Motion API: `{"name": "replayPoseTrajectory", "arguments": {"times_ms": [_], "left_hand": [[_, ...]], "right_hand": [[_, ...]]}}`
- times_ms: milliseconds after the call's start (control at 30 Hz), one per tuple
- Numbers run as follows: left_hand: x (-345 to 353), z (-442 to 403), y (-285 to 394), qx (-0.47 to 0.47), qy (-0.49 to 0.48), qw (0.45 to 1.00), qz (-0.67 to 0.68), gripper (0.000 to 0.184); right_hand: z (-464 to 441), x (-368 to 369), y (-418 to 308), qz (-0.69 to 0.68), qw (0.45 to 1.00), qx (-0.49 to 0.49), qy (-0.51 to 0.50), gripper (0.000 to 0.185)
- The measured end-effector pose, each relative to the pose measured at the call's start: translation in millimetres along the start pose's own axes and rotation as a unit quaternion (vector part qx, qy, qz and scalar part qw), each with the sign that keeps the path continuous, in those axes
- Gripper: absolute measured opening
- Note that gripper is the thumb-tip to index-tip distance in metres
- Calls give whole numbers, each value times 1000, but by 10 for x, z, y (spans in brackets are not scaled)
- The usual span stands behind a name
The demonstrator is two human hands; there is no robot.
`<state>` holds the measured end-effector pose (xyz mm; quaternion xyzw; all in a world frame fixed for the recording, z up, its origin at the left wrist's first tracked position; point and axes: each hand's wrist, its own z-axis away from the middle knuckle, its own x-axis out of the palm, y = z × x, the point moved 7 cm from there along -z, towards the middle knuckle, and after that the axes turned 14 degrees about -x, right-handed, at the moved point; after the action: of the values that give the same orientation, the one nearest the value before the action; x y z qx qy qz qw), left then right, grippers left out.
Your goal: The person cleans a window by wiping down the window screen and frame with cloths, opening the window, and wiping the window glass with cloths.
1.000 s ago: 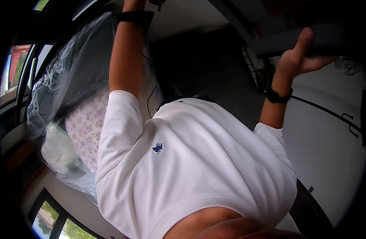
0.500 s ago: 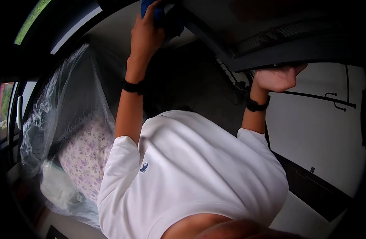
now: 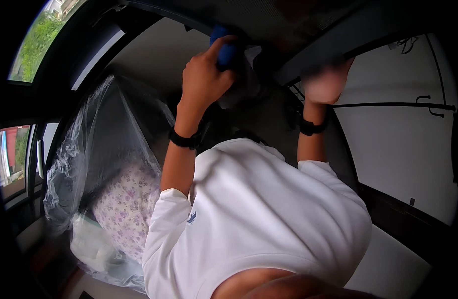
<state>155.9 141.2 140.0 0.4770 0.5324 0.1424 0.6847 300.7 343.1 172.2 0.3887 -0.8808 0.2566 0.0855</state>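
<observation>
In the upper middle of the frame, the left hand point(image 3: 203, 82) holds a blue thing point(image 3: 222, 42) whose kind I cannot tell. Its index finger lies bent over the blue thing, which sits close beneath a dark panel point(image 3: 348, 42) that spans the upper right. The right hand point(image 3: 326, 87), blurred, is raised at the panel's lower edge; I cannot tell whether its fingers are spread or pressed together, or whether they touch the panel. A black band circles each wrist.

A white shirt point(image 3: 279, 214) with a small dark-blue emblem fills the lower middle. At the left, clear plastic sheeting point(image 3: 97, 134) drapes over flowered fabric point(image 3: 127, 209) and a whitish bundle point(image 3: 89, 244). At the right, a black rail point(image 3: 388, 105) runs across a pale wall point(image 3: 398, 154). Greenery shows through a window point(image 3: 37, 42) in the upper left.
</observation>
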Motion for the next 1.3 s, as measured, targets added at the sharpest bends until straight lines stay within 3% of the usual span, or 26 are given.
{"name": "replayPoseTrajectory", "arguments": {"times_ms": [33, 67, 100, 133, 167, 200, 233, 333, 533, 600, 733, 867, 933, 1000, 1067, 1100, 1133, 1200, 1300], "left_hand": [[-55, -97, -43, 6, 2, 1000, -14, 66], [-164, -215, -141, 6, 56, 997, -48, 65], [-295, -333, -238, 6, 109, 991, -82, 63], [-450, -450, -331, -1, 154, 981, -118, 61], [-593, -624, -473, -6, 182, 974, -135, 59], [-748, -782, -569, -51, 181, 973, -135, 58], [-896, -935, -717, -81, 186, 971, -128, 58], [-1204, -1323, -1008, -84, 209, 960, -164, 61], [-1140, -1352, -989, -45, 194, 969, -146, 62], [-1029, -1254, -840, 20, 157, 982, -108, 63], [-713, -826, -327, 25, 27, 997, -63, 64], [-359, -491, 4, 61, -64, 987, -133, 61], [-362, -420, 62, 78, 5, 978, -195, 60], [-435, -449, 31, 59, 24, 977, -206, 61], [-566, -549, -74, 41, 47, 973, -220, 62], [-669, -638, -175, 31, 86, 970, -225, 64], [-787, -722, -290, 22, 121, 965, -231, 67], [-1012, -961, -540, -6, 130, 957, -258, 70], [-1376, -1398, -953, -61, 153, 953, -255, 79]], "right_hand": [[96, -300, 170, -5, 1000, -2, 15, 63], [178, -620, 247, 211, 955, -166, -127, 57], [363, -637, 325, 411, 819, -307, -257, 51], [331, -426, 203, 411, 825, -302, -244, 51], [137, -143, 52, 184, 949, -156, -201, 52], [51, 33, 17, -63, 988, -2, -141, 53], [67, 29, 55, -79, 989, 58, -114, 56], [143, -12, 120, -57, 986, 94, -128, 62], [216, 8, 114, -78, 975, 101, -180, 66], [212, 6, 111, -65, 977, 81, -187, 64], [300, 29, 240, -51, 980, 34, -191, 52], [452, -146, 341, -18, 974, 64, -216, 63], [555, -306, 493, -179, 974, 97, -103, 63], [627, -425, 606, -237, 949, 175, -109, 68], [495, -293, 485, -118, 978, 153, -84, 68], [631, -517, 656, 48, 989, 83, -109, 69], [699, -604, 730, 43, 990, 101, -91, 70], [737, -649, 743, -46, 990, 75, -109, 45], [752, -650, 735, -13, 991, 59, -117, 46]]}}
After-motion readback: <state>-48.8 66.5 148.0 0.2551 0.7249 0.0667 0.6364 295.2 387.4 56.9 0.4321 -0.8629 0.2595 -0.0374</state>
